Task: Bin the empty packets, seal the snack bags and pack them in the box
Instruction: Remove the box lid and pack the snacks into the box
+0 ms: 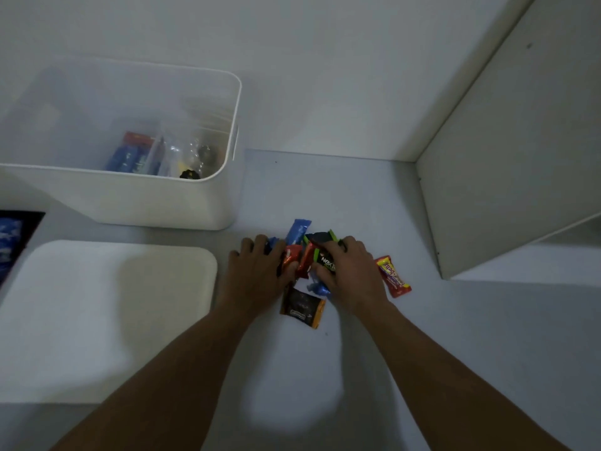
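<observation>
A small heap of snack packets lies on the grey surface between my hands. My left hand (257, 271) presses on its left side, fingers curled over an orange-red packet (291, 255) and a blue one. My right hand (349, 271) closes over a black and green packet (325, 252). A blue packet (297, 230) sticks out at the far side. A dark packet with orange edges (302, 308) lies nearest me. A red and yellow packet (393, 275) lies apart, right of my right hand. The white box (146, 200) stands at the far left, holding blue packets and clear bags.
The box's white lid (107, 317) lies flat left of my left arm. A dark tray with blue packets (13, 242) shows at the left edge. A white cabinet panel (507, 177) rises at the right. A white wall closes off the far side.
</observation>
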